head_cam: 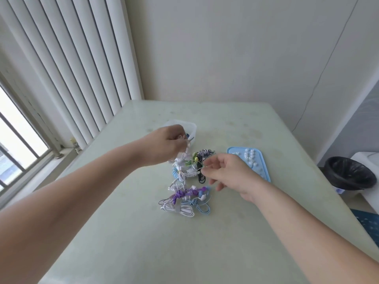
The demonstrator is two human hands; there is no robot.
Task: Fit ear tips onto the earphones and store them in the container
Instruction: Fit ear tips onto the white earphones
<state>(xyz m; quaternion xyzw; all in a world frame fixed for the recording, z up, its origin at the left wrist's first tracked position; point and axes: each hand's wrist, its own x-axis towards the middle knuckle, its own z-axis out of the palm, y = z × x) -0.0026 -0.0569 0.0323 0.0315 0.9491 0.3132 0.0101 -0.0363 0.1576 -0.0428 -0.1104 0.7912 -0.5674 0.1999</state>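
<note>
My left hand (167, 143) hovers over a clear plastic container (189, 128) at the table's far side, its fingers pinched on a pale pink earphone bundle (185, 141) whose cord and plug stick out. My right hand (227, 173) is beside a pile of coiled earphones (189, 169), thumb and forefinger pinched together near a thin cord; whether it grips anything is unclear. Closer to me lies a second heap of earphones (184, 198) in purple, white and blue. A light blue tray (264, 162) to the right carries several white ear tips (249, 155).
The pale green table (143, 232) has its far edge near a white wall. Vertical blinds (71, 68) and a window are on the left. A black-lined bin (348, 173) stands on the floor to the right, past the table edge.
</note>
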